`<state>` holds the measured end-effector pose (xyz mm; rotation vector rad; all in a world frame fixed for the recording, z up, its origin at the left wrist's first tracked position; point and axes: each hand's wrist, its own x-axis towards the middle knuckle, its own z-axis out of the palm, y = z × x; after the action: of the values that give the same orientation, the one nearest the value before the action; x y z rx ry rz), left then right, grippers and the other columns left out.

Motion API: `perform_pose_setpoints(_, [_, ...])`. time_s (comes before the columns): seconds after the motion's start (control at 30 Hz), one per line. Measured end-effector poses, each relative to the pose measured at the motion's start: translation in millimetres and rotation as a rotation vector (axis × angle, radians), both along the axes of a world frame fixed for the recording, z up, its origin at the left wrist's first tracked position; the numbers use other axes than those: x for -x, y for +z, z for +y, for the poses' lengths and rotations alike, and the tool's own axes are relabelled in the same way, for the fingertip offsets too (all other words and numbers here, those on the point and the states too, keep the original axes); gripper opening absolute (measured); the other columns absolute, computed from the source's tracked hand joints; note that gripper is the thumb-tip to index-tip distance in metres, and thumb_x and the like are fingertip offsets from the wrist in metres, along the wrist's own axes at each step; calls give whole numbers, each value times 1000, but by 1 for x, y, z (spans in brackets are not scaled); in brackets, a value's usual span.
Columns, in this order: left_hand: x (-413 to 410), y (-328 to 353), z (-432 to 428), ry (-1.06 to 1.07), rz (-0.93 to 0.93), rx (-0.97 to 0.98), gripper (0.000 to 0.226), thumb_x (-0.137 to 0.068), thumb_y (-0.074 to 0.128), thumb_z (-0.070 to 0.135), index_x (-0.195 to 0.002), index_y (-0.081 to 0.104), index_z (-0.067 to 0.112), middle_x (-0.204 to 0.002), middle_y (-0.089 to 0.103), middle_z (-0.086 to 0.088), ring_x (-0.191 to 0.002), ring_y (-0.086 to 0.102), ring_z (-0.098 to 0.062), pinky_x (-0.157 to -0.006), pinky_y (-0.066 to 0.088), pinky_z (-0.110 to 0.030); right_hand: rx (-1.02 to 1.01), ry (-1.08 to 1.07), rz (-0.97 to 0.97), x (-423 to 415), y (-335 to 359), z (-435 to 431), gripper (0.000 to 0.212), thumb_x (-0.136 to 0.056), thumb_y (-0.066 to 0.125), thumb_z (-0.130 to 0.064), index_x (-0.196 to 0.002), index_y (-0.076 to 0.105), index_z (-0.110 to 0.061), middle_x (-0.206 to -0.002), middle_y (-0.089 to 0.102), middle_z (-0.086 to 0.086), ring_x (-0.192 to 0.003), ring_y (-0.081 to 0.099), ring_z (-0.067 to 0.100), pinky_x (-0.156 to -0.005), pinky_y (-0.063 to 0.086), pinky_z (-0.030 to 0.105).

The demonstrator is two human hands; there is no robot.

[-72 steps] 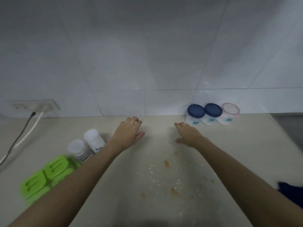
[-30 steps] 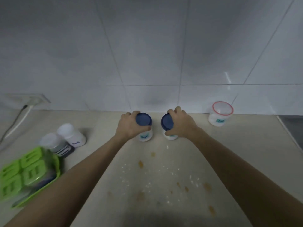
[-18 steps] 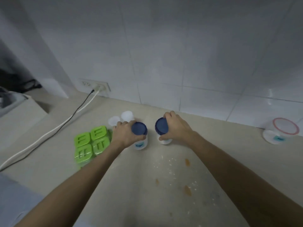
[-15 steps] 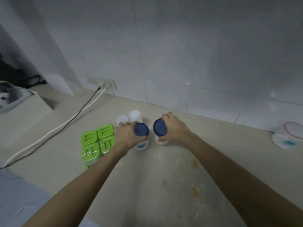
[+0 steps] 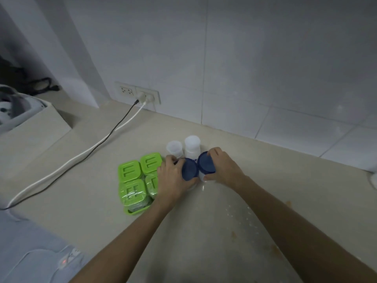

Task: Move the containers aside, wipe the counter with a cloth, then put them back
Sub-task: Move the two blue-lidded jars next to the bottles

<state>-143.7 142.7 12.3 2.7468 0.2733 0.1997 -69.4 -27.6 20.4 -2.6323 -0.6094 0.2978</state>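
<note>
Head view: left hand point(image 5: 173, 178) grips one blue-lidded container point(image 5: 190, 169), right hand point(image 5: 223, 167) the other point(image 5: 206, 162), side by side, touching, left of the counter point(image 5: 204, 231) spill beside green containers point(image 5: 135, 176).

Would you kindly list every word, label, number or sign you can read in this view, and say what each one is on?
No text here can be quoted with confidence.
White bottle: blue print low on its side, mostly hidden behind the blue-lidded jars, unreadable.
Green-lidded containers: raised bar shapes moulded into the lids, not clearly letters.
Wall socket: no legible marking.
Power strip: a red light, no readable text.
</note>
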Motion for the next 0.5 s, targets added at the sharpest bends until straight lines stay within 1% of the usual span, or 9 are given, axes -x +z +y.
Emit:
perform_pose_setpoints(0.07, [0, -3, -1, 12, 14, -65, 63, -59, 67, 62, -109, 62, 25, -109, 50, -6, -94, 52, -30, -78, 36, -36, 10, 10, -1, -3, -1, 2, 75, -64, 81, -32, -125, 43, -9, -129, 45, 7, -113, 48, 27, -84, 44, 33])
perform_pose_setpoints(0.13, [1, -6, -1, 21, 4, -118, 64, -60, 59, 67, -108, 63, 25, -110, 53, -6, -96, 51, -31, -78, 35, -37, 29, 23, -7, -3, 1, 3, 77, -67, 80, -34, -129, 41, -9, -133, 44, 7, -118, 46, 26, -87, 41, 30])
perform_pose_setpoints(0.2, [4, -6, -2, 31, -65, -116, 62, -60, 53, 70, -101, 65, 25, -111, 54, -5, -98, 51, -29, -78, 35, -37, 49, 41, -34, 0, 5, 0, 80, -69, 78, -40, -133, 40, -9, -141, 40, 7, -125, 44, 25, -93, 41, 31])
perform_pose_setpoints(0.23, [6, -6, -3, 27, -120, -104, 58, -63, 56, 68, -100, 65, 25, -113, 54, -4, -100, 50, -27, -79, 34, -36, 58, 50, -61, 1, 6, -5, 82, -70, 77, -45, -134, 41, -10, -146, 37, 8, -128, 42, 26, -99, 40, 33])
perform_pose_setpoints(0.3, [10, -3, -7, -38, -249, -97, 43, -71, 63, 56, -99, 63, 24, -115, 55, -4, -102, 48, -24, -79, 32, -35, 42, 38, -120, 6, 6, -19, 81, -74, 70, -54, -136, 42, -10, -153, 31, 9, -134, 39, 27, -107, 35, 36])
perform_pose_setpoints(0.33, [12, -2, -13, -89, -311, -102, 36, -74, 65, 48, -99, 63, 22, -114, 57, -4, -101, 48, -23, -79, 31, -35, 23, 14, -147, 9, 4, -28, 76, -79, 65, -54, -136, 43, -10, -153, 31, 11, -135, 39, 28, -109, 34, 37])
perform_pose_setpoints(0.4, [16, -2, -27, -189, -405, -114, 25, -78, 65, 34, -97, 64, 19, -110, 60, -3, -97, 52, -23, -77, 31, -35, -5, -62, -190, 21, -2, -49, 63, -88, 58, -47, -134, 45, -6, -150, 36, 13, -134, 41, 29, -109, 33, 37])
perform_pose_setpoints(0.47, [18, -7, -49, -276, -437, -104, 19, -78, 60, 27, -94, 64, 17, -107, 62, -4, -94, 51, -21, -76, 31, -35, -7, -135, -193, 38, -9, -76, 57, -91, 53, -44, -132, 48, -5, -147, 41, 14, -132, 44, 29, -108, 35, 37])
perform_pose_setpoints(0.5, [17, -9, -62, -313, -426, -94, 18, -79, 56, 27, -92, 64, 16, -104, 62, -4, -92, 48, -21, -75, 30, -35, 5, -162, -183, 46, -13, -92, 56, -92, 51, -46, -131, 50, -5, -145, 44, 14, -130, 46, 29, -107, 37, 37])
